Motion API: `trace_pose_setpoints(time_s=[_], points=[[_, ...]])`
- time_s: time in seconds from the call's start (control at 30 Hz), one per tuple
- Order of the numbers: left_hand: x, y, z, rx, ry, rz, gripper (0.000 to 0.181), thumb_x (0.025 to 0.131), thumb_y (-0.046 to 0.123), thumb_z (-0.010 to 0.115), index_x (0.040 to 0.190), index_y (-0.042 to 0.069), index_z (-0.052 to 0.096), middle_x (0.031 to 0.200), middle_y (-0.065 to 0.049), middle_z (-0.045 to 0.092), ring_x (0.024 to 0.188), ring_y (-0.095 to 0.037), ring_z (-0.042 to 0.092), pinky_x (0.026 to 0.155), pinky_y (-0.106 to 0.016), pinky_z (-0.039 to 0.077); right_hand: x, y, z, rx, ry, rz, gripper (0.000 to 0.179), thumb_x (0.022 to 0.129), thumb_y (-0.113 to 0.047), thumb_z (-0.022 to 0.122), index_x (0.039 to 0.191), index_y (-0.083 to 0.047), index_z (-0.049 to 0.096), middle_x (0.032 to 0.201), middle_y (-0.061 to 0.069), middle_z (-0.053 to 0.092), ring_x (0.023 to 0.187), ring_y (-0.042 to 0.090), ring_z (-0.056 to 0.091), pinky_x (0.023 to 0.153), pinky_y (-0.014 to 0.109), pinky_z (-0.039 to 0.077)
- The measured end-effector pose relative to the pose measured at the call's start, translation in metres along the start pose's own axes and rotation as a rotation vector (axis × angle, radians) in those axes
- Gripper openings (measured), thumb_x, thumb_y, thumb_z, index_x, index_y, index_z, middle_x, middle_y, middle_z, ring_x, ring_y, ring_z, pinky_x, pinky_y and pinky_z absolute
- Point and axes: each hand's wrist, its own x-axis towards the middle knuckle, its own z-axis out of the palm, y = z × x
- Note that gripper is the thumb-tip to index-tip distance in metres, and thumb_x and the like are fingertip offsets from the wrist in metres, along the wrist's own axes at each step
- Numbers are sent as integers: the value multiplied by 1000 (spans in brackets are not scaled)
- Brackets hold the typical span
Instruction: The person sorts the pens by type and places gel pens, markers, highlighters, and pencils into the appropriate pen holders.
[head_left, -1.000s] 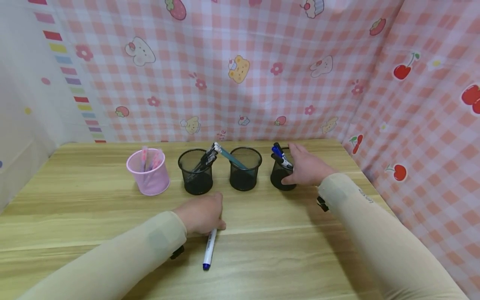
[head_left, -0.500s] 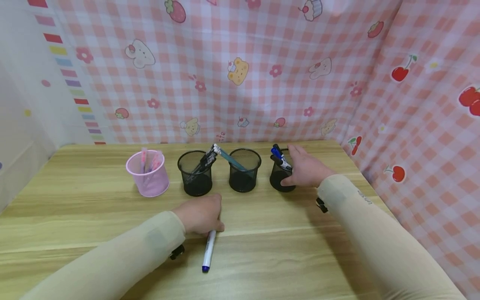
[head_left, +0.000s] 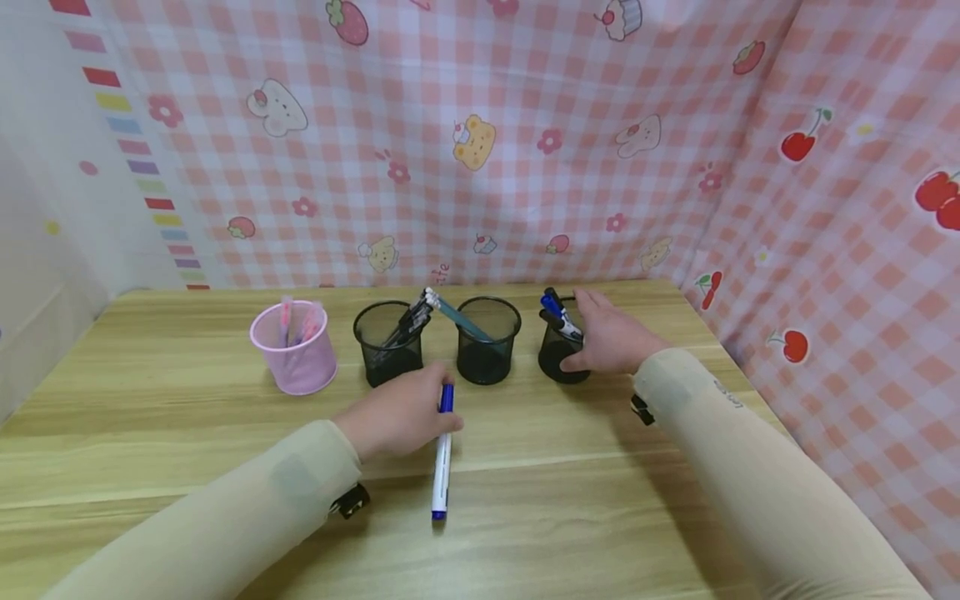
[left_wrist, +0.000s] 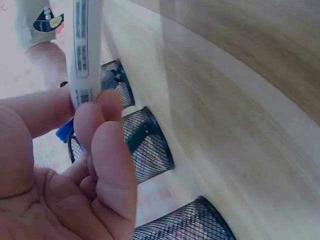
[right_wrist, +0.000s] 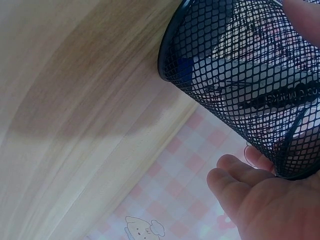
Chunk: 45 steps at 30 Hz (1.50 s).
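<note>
My left hand (head_left: 397, 412) pinches a white whiteboard marker (head_left: 442, 475) between thumb and fingertips, near its blue cap. In the left wrist view the printed white barrel (left_wrist: 84, 50) rises from the fingertips. At the far right of the row, my right hand (head_left: 618, 333) holds a black mesh pen cup (head_left: 557, 357), thumb in front and fingers round behind. Blue-capped and black-capped markers (head_left: 558, 315) lean inside that cup. The right wrist view shows the mesh wall (right_wrist: 235, 80) close up, with a marker's lettering showing through.
Left of the held cup stand a black mesh cup (head_left: 483, 365) with teal pencils, another black mesh cup (head_left: 386, 358) with black pens, and a pink cup (head_left: 306, 371) with pink pens. A checked curtain (head_left: 480, 192) hangs behind the wooden table (head_left: 585, 517).
My left hand has moved up and slightly right in the head view, carrying the marker, whose blue cap now shows. The right hand stays at its cup.
</note>
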Motion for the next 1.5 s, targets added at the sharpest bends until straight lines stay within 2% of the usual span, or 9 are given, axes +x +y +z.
trace_pose_setpoints(time_s=[0.13, 0.3, 0.57, 0.9, 1.17, 1.5], points=[[-1, 5, -3, -80, 51, 16, 51, 100, 30, 74, 141, 11, 50, 85, -5, 64, 67, -17, 58, 58, -31, 50, 0, 0, 0, -3, -2, 0, 129, 85, -42, 88, 167, 3, -1, 175, 26, 4, 162, 44, 13, 130, 58, 22], [-1, 10, -5, -182, 125, 53, 52, 102, 28, 72, 142, 11, 46, 86, -3, 66, 63, -16, 55, 55, -30, 48, -1, 0, 0, 0, -5, 8, 129, 85, -42, 88, 167, 2, -2, 176, 25, 3, 162, 44, 12, 130, 58, 22], [6, 17, -6, -319, 251, 63, 56, 102, 34, 71, 146, 17, 41, 87, -3, 67, 65, -18, 55, 58, -32, 47, -1, 0, 0, 1, -4, 12, 128, 85, -41, 87, 167, 2, -2, 176, 25, 2, 162, 44, 12, 130, 59, 21], [19, 30, 0, -503, 435, 125, 57, 103, 30, 71, 145, 11, 39, 86, -5, 70, 65, -19, 52, 56, -31, 45, -1, 0, 0, 2, -5, 15, 129, 85, -41, 88, 167, 2, -1, 176, 24, 2, 163, 44, 11, 130, 59, 20], [35, 39, 5, -573, 568, 164, 54, 105, 25, 68, 146, 6, 38, 94, -4, 73, 77, -17, 70, 66, -33, 58, -1, 1, 0, 1, 1, 13, 129, 84, -40, 88, 167, 3, 0, 176, 25, 4, 162, 44, 13, 130, 58, 21], [48, 50, 10, -630, 683, 231, 50, 106, 21, 65, 145, 5, 37, 102, -11, 77, 75, -19, 71, 65, -31, 58, 0, 1, 0, 9, -4, 14, 129, 84, -41, 88, 167, 2, 0, 176, 24, 5, 162, 44, 13, 130, 59, 22]])
